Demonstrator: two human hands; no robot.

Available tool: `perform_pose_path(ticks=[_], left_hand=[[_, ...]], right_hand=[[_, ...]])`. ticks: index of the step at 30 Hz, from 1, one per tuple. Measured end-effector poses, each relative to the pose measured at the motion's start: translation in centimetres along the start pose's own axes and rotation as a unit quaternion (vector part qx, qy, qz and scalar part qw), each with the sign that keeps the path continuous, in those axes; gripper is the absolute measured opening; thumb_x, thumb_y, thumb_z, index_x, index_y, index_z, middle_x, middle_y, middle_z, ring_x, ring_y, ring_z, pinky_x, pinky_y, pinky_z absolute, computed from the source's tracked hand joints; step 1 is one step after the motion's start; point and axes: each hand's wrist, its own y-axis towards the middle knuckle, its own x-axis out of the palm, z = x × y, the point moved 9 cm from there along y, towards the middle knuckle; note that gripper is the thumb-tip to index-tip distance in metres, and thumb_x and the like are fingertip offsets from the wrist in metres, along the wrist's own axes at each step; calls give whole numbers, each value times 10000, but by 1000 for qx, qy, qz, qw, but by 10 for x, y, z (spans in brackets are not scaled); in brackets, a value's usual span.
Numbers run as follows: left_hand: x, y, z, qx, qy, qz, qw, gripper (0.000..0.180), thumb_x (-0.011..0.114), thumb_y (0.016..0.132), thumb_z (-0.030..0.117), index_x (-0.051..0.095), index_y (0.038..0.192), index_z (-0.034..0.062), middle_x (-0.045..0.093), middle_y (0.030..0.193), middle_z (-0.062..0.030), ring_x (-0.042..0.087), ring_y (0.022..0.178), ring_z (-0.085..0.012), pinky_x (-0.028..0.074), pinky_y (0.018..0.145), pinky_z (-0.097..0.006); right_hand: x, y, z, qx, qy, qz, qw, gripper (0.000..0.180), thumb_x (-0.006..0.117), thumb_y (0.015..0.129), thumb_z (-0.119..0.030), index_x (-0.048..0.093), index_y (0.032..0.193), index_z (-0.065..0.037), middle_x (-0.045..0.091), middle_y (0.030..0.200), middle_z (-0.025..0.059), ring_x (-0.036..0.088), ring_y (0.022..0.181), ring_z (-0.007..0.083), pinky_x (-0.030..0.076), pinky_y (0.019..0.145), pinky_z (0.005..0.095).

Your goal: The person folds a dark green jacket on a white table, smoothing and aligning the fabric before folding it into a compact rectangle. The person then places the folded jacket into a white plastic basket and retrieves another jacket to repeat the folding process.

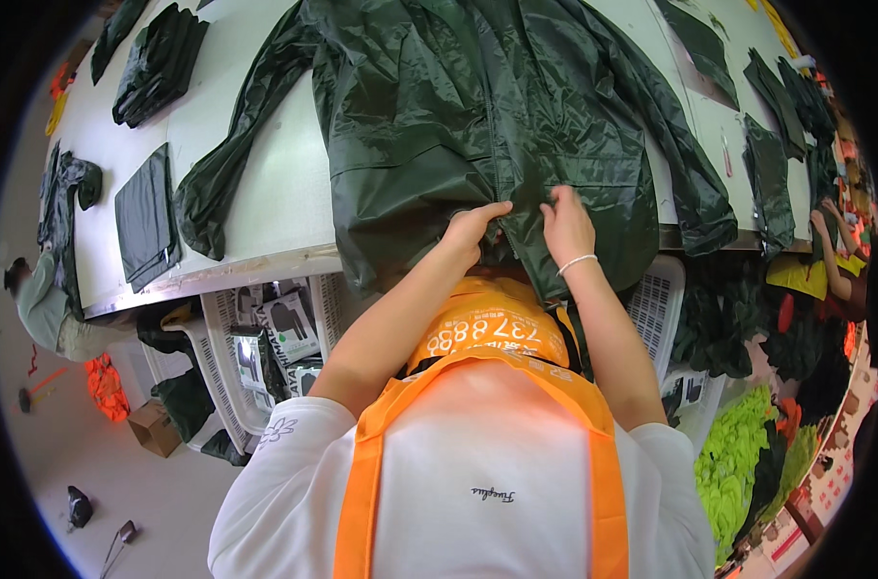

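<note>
A dark green, shiny rain jacket (410, 125) lies spread front up on the white table (270, 183), sleeves out to both sides. Its lower hem hangs over the table's near edge against my orange apron (487, 323). At the bottom of the front opening, my left hand (475, 230) is closed on the edge of the left panel, its index finger pointing towards the zip line. Just right of it, my right hand (568, 230) has its fingers curled on the other panel's edge, below the pocket flap. The inner fingertips of both hands are partly hidden.
Folded dark garments lie left (147, 217), far left (164, 63) and right (769, 174) on the table. Under its edge stand white plastic baskets (212, 362), one holding printed packets (282, 323). Co-workers are at left (35, 299) and right (839, 265). Lime green fabric (733, 473) is heaped lower right.
</note>
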Motion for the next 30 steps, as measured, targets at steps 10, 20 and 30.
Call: perform_pose_path(ticks=[10, 20, 30], left_hand=[[-18, 9, -9, 18, 99, 112, 989, 582, 693, 790, 425, 567, 1015, -96, 595, 990, -128, 550, 894, -181, 438, 763, -314], [-14, -6, 5, 37, 144, 118, 982, 473, 701, 792, 322, 612, 964, -110, 629, 954, -123, 574, 828, -166, 454, 722, -285], [-24, 10, -9, 21, 222, 141, 965, 342, 730, 758, 311, 616, 698, -6, 600, 655, -75, 547, 540, -150, 435, 511, -280]], right_hand=[[28, -22, -54, -60, -1, -72, 996, 138, 646, 767, -158, 621, 834, -41, 632, 793, 135, 618, 743, 323, 494, 669, 408], [44, -16, -41, 28, 45, -149, 987, 143, 607, 710, -129, 556, 772, -10, 621, 715, 170, 623, 703, 341, 504, 636, 401], [65, -35, 11, 238, 224, -223, 918, 137, 633, 813, -123, 612, 793, 11, 607, 670, 51, 583, 523, 125, 467, 466, 241]])
